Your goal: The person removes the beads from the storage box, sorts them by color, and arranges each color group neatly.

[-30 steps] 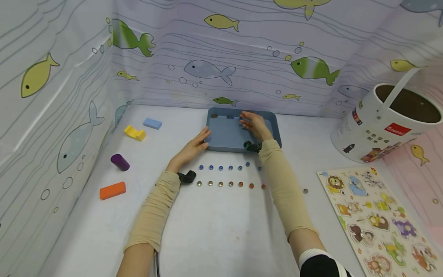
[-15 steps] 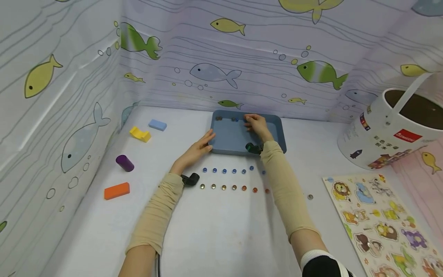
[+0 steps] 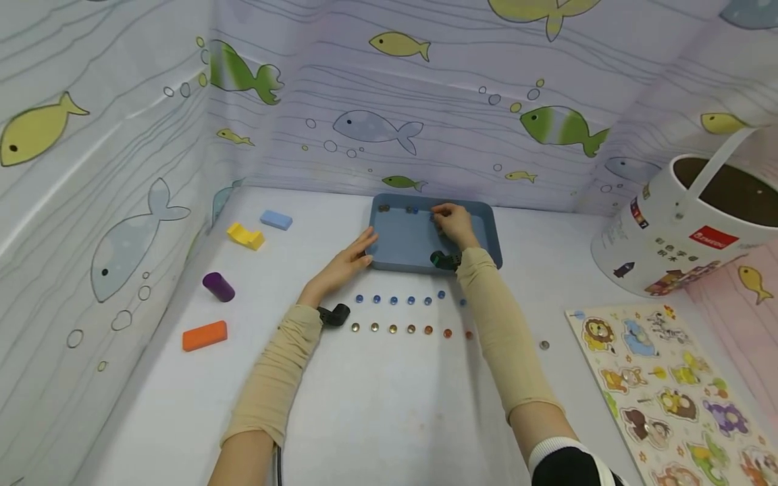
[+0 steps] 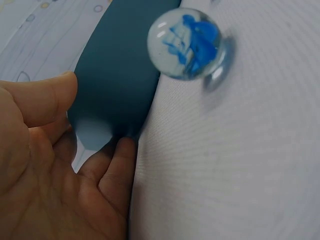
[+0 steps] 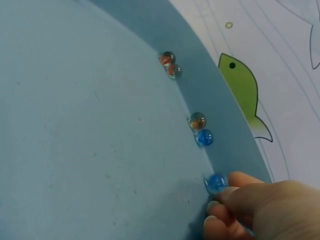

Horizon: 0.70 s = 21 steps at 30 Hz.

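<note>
My right hand (image 3: 452, 224) reaches into the blue-grey tray (image 3: 401, 239) near its back wall. Thumb and fingertips pinch a blue marble (image 5: 216, 183), low against the wall. Along that wall lie an amber marble (image 5: 198, 121) touching a blue marble (image 5: 204, 137), and farther off a pair of orange-streaked marbles (image 5: 167, 58). My left hand (image 3: 340, 266) touches the tray's left end with fairly straight fingers. Beside it, in the left wrist view, a clear marble with blue swirls (image 4: 185, 44) sits on the white table (image 4: 225, 165).
In front of the tray run a row of blue marbles (image 3: 394, 300) and a row of amber and orange marbles (image 3: 393, 329). One marble (image 3: 543, 345) lies apart. Blocks (image 3: 204, 335) stand left; a white bucket (image 3: 656, 229) and animal puzzle board (image 3: 662, 391) are right.
The right hand's fingers have come together and lowered slightly toward the tray floor, at a blue marble. The left hand stays at the tray's left end. The head view has shifted a little.
</note>
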Each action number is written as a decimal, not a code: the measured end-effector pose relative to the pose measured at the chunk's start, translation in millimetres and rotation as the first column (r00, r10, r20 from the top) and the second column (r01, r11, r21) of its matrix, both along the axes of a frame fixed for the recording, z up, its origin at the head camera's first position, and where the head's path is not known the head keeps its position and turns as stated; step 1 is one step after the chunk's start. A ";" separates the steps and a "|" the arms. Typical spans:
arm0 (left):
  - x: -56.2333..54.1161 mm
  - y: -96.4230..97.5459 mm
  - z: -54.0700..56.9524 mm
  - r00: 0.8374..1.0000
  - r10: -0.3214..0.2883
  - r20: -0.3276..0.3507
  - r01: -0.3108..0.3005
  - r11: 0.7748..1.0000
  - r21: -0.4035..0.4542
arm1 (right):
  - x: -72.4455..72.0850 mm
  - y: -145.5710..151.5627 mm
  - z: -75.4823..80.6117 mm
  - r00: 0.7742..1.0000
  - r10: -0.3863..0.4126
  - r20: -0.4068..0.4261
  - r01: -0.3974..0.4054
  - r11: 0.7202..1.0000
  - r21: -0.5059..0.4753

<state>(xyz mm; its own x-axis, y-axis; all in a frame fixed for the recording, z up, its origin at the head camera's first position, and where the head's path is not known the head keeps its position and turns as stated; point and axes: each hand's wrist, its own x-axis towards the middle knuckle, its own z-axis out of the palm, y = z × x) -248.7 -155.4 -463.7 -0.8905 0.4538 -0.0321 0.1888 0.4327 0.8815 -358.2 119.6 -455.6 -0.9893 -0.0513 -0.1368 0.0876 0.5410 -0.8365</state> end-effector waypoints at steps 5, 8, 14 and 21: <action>0.6 1.5 -0.2 1.000 0.004 -0.010 -0.004 1.000 -0.001 | 1.4 1.1 -0.8 0.999 0.041 -0.027 -0.039 0.997 0.073; 1.2 1.5 0.5 1.000 0.006 -0.006 -0.006 1.000 -0.005 | 2.0 0.8 -0.1 0.999 0.045 -0.012 -0.044 0.995 0.085; 0.1 0.4 -0.1 1.000 0.010 -0.008 -0.010 1.000 -0.013 | -0.7 -1.4 0.7 0.999 0.033 0.010 -0.033 0.999 0.008; -1.0 1.2 -1.3 1.000 0.005 0.001 -0.005 1.000 -0.006 | -2.6 -7.9 4.8 0.999 0.036 0.002 -0.036 0.993 -0.111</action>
<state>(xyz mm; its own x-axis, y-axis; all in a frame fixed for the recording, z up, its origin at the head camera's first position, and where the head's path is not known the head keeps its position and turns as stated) -249.8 -154.2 -465.0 -0.8926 0.4494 -0.0352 0.1862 0.4387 0.8792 -360.7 111.7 -450.9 -0.9860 -0.1019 -0.1318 0.0729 0.4476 -0.8913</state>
